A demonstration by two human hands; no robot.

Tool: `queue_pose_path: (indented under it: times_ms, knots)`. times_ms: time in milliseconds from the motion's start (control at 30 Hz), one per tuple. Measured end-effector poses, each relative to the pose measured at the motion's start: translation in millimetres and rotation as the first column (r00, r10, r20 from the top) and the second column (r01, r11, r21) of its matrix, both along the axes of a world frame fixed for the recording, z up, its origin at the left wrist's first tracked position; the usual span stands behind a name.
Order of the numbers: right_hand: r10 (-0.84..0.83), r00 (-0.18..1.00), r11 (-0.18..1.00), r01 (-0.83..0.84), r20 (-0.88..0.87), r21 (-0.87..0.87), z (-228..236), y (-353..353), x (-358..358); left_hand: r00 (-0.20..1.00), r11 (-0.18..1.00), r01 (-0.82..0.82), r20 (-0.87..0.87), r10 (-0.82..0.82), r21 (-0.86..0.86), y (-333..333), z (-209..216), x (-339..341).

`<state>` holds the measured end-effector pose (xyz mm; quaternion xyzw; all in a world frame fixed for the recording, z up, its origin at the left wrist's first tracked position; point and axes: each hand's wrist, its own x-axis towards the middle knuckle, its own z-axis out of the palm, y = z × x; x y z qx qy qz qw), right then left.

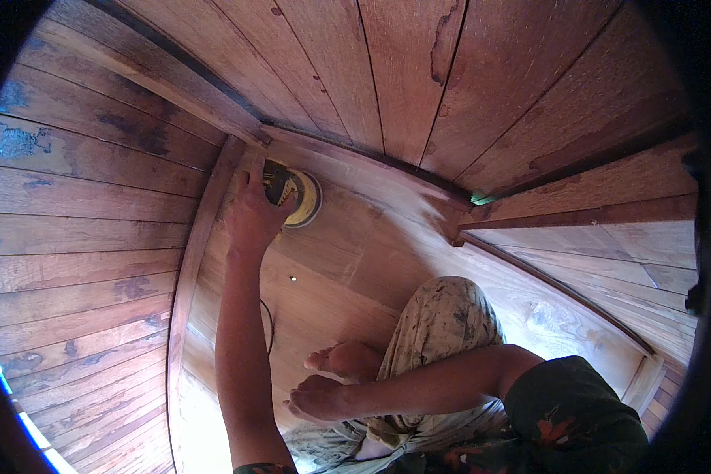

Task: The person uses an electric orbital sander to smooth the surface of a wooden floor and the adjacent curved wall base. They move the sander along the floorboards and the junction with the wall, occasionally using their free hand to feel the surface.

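Note:
My left hand (pixel 257 213) reaches forward into the far corner and grips a yellow and black sander (pixel 306 197). The sander's round pad lies against the pale wooden panel (pixel 387 253) under it. My fingers hide part of its body. My right hand (pixel 317 397) rests low in front of me, beside my bare foot (pixel 347 359). Its fingers are curled in and nothing shows in them. My right forearm lies across my bent leg in stained trousers.
Plank walls rise at the left (pixel 87 237) and far side (pixel 403 79), with dark stains on the boards. A wooden beam (pixel 186 292) edges the panel at left. A thin dark cord (pixel 271 328) runs beside my left forearm. A small bright spot (pixel 293 278) marks the panel.

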<state>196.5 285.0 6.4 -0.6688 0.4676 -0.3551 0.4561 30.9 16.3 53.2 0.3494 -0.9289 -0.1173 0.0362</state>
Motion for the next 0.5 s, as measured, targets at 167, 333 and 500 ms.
queue_pose_path:
  times_ms: [167, 333, 500]
  knots:
    - [0.038, 0.999, 0.999, -0.038, 0.010, -0.001, 3, -4, -2, 0.999, 1.000, -0.020, 0.048, 0.020, -0.016, -8, 0, 0]
    - [-0.014, 1.000, 0.997, 0.014, 0.011, -0.081, -4, 2, 2, 1.000, 0.995, 0.031, 0.002, -0.031, -0.094, -14, -6, 4]
    - [-0.093, 0.930, 0.967, 0.000, -0.356, -0.254, -10, 1, 16, 1.000, 0.996, 0.000, -0.003, 0.000, -0.094, -19, -11, 11]
